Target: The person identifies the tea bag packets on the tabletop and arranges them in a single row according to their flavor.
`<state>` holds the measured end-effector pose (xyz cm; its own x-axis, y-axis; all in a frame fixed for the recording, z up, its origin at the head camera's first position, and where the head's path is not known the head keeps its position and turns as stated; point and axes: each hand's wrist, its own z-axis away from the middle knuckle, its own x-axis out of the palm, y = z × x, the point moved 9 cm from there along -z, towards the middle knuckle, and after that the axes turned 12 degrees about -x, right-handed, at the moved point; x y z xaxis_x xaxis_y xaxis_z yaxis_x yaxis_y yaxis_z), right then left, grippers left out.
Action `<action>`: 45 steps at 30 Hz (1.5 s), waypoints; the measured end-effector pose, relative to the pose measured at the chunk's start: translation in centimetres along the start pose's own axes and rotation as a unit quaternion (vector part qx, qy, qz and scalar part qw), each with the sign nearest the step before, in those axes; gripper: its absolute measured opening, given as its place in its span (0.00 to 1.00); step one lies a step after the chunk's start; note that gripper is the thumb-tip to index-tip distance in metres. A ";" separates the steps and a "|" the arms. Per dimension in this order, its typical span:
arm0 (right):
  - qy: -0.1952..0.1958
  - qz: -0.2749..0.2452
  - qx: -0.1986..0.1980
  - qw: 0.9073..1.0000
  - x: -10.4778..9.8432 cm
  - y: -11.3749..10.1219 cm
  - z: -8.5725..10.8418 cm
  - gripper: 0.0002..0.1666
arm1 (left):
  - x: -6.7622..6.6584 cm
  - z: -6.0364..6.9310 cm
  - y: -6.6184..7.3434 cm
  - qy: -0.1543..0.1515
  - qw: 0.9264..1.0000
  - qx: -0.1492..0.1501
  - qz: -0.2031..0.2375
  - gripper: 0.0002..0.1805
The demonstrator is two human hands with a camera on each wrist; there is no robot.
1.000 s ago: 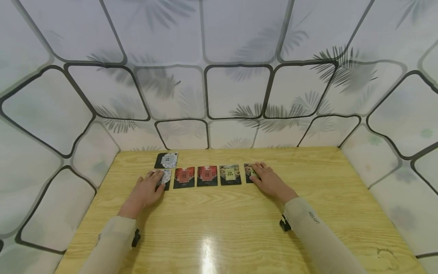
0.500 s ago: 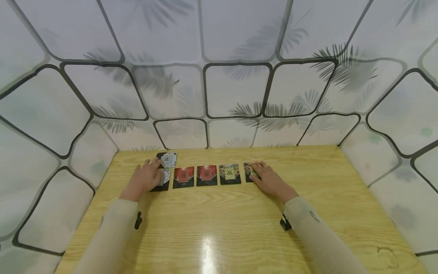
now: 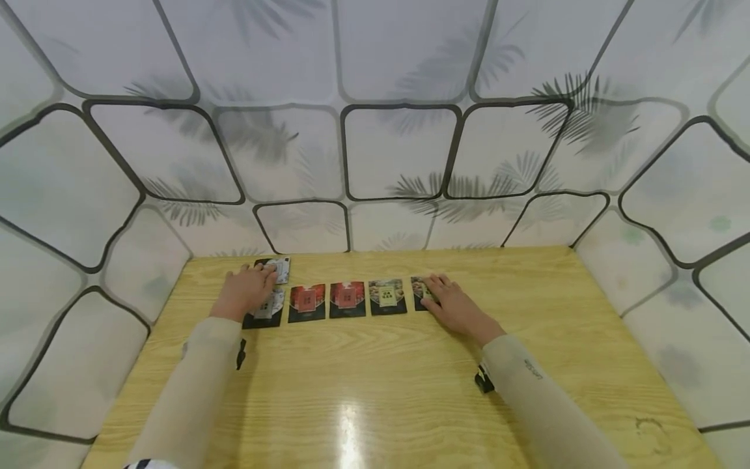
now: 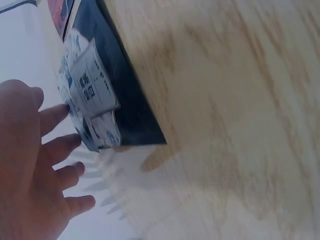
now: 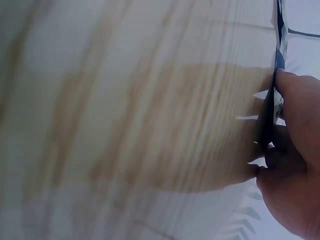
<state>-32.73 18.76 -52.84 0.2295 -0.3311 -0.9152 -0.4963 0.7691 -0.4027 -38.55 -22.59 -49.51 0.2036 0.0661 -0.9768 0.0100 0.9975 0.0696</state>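
Note:
My left hand (image 3: 246,290) reaches over a flat black packet with a whitish label (image 3: 263,316), its fingers on a similar packet (image 3: 282,270) behind it. In the left wrist view the left hand (image 4: 35,165) has its fingers spread beside a black packet with a pale label (image 4: 95,87). At the right end of the row, my right hand (image 3: 457,309) rests on a dark packet with a yellow-green label (image 3: 418,293), covering much of it. The right wrist view shows thumb and fingers touching that packet (image 5: 270,117), seen nearly edge-on.
Between the hands lie two red packets (image 3: 307,303), (image 3: 347,299) and a packet with a yellow-green label (image 3: 387,298), side by side with small gaps. The wooden table (image 3: 363,371) ends at a patterned fabric wall (image 3: 398,156) behind and on both sides.
My left hand has moved away from me, off the front whitish packet, to the packet behind. The right hand stays on its packet. The view has shifted slightly.

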 end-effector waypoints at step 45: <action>-0.006 -0.007 0.002 1.000 0.0 0.0 -0.1 0.40 | 0.8 5.1 -6.7 0.066 0.997 -0.012 -0.048 0.26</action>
<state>-32.78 18.68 -52.82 0.2469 -0.3349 -0.9093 -0.4889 0.7671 -0.4153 -33.49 -29.38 -49.73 0.0714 -0.0278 -0.9971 -0.0001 0.9996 -0.0279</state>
